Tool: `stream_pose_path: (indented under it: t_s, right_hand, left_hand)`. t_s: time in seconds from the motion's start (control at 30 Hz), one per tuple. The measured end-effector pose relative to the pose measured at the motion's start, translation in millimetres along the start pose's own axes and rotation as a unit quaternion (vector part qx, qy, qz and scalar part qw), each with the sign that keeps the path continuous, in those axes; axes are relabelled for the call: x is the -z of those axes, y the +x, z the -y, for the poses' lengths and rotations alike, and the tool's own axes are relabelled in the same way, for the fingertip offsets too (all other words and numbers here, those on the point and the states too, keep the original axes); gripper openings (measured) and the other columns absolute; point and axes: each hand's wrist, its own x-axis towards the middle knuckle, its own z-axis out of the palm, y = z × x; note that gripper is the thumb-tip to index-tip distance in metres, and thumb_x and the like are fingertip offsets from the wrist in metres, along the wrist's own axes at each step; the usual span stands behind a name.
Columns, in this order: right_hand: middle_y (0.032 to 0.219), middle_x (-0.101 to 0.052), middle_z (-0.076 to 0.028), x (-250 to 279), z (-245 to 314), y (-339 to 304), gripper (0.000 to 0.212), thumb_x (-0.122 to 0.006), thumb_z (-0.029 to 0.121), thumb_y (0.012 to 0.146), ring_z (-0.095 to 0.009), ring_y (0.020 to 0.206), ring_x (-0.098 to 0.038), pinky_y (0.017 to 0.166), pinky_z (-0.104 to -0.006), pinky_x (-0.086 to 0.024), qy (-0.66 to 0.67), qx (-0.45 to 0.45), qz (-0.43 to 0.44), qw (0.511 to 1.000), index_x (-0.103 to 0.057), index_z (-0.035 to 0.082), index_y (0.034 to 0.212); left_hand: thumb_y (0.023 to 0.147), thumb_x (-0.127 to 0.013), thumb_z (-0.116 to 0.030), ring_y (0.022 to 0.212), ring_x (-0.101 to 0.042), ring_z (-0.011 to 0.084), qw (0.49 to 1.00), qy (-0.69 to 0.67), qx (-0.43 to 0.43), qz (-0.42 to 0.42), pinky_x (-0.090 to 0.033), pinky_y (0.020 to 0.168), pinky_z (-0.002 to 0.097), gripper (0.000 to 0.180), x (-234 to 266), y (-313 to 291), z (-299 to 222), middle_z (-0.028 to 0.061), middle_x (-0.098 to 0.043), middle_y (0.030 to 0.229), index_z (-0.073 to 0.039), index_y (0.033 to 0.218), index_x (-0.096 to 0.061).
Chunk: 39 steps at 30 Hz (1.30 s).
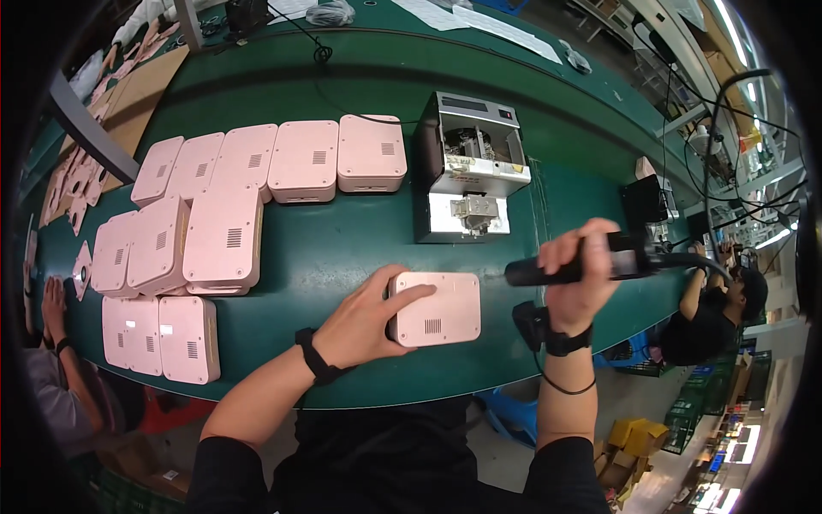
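Note:
On the green bench in front of me lies a pale pink plastic box (445, 313) with corner screw holes and a slotted vent. My left hand (364, 317) grips its left end, the index finger stretched across the upper face. Just right of the box, my right hand (582, 274) is wrapped round a black electric screwdriver (539, 272), held nearly level and pointing left. The screwdriver's tip is blurred and seems apart from the box. Beyond the box stands a screw feeder (471, 176) with an open top and a metal pick-up block at its front.
Several similar pink boxes (301, 158) stand in rows on the left, some stacked. A cable (698, 261) trails right from the screwdriver. One co-worker's hands (54, 304) rest at the far left edge; another person (715, 304) sits at the right. A grey post (94, 137) rises at the left.

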Motion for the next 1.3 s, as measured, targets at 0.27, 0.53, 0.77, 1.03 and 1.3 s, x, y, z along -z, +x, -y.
stream_pose_path:
  t_s: [0.27, 0.53, 0.77, 1.03, 1.3]
  right_hand:
    - [0.062, -0.047, -0.005, -47.2, 16.8, 70.2, 0.020, -0.054, 0.025, 0.095, -0.016, 0.049, -0.046, 0.052, -0.0334, -0.042, 0.034, 0.065, 0.035, 0.997, -0.050, 0.005, 0.095]
    - [0.061, -0.047, -0.005, -36.7, 16.4, 61.2, 0.022, -0.053, 0.026, 0.095, -0.016, 0.049, -0.046, 0.052, -0.0333, -0.043, 0.036, -0.005, 0.089, 0.995, -0.050, 0.004, 0.093]
    - [0.062, -0.047, -0.006, -19.4, 18.2, 38.0, 0.019, -0.051, 0.023, 0.095, -0.015, 0.049, -0.045, 0.052, -0.0334, -0.043, 0.038, 0.022, 0.119, 0.992, -0.049, 0.004, 0.097]
    - [0.062, -0.047, -0.007, -15.5, -9.4, 22.9, 0.018, -0.051, 0.021, 0.094, -0.016, 0.049, -0.044, 0.052, -0.0327, -0.043, 0.047, 0.021, 0.126, 0.991, -0.047, 0.005, 0.096]
    - [0.062, -0.047, -0.007, -15.5, -9.9, 27.7, 0.017, -0.052, 0.021, 0.094, -0.016, 0.049, -0.045, 0.051, -0.0327, -0.043, 0.038, 0.025, 0.164, 0.985, -0.047, 0.005, 0.096]
  left_hand:
    - [0.063, -0.086, -0.018, 0.118, -0.052, 0.0352, 0.998, -0.004, -0.024, -0.060, -0.048, 0.099, 0.0411, 0.077, -2.0, 13.9, 7.4, 0.0145, -0.043, 0.133, -0.022, 0.134, -0.056]
    - [0.063, -0.085, -0.018, 0.113, -0.056, 0.0348, 0.999, 0.028, -0.011, -0.044, -0.050, 0.096, 0.0410, 0.080, 3.5, 10.0, 3.5, 0.0143, -0.043, 0.133, -0.026, 0.136, -0.054]
    - [0.063, -0.085, -0.018, 0.111, -0.057, 0.0350, 0.998, 0.020, -0.018, -0.050, -0.051, 0.095, 0.0409, 0.080, 0.0, 13.7, 3.0, 0.0143, -0.042, 0.133, -0.026, 0.136, -0.054]
    - [0.061, -0.087, -0.018, 0.119, -0.051, 0.0343, 0.999, 0.009, 0.004, -0.050, -0.049, 0.098, 0.0414, 0.080, -1.9, 10.2, 2.6, 0.0135, -0.043, 0.133, -0.024, 0.134, -0.056]
    - [0.060, -0.087, -0.018, 0.116, -0.053, 0.0347, 0.999, 0.012, 0.007, -0.052, -0.050, 0.097, 0.0416, 0.080, -2.1, 9.3, 3.9, 0.0141, -0.042, 0.133, -0.025, 0.134, -0.057]
